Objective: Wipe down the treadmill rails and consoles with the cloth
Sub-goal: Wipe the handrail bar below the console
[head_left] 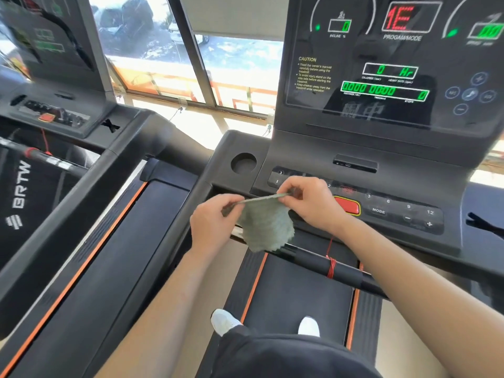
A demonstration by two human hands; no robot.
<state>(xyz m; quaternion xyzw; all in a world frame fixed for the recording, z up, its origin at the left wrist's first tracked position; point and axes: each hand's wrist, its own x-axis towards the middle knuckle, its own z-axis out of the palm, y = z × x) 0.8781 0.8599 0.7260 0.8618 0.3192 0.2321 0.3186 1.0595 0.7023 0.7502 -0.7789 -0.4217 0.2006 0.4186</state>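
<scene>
Head: left hand [212, 226], cloth [267, 227], right hand [312, 203]

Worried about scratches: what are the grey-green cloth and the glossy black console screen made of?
The grey-green cloth looks like soft microfibre or terry: nubby surface, limp drape. The glossy black console screen is probably plastic or glass: mirror-like reflections.

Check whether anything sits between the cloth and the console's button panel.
Nothing visible does. The left hand and right hand pinch the green cloth by its top edge, just in front of the button panel. A red cord is wound on the handlebar below the cloth, off that path.
</scene>
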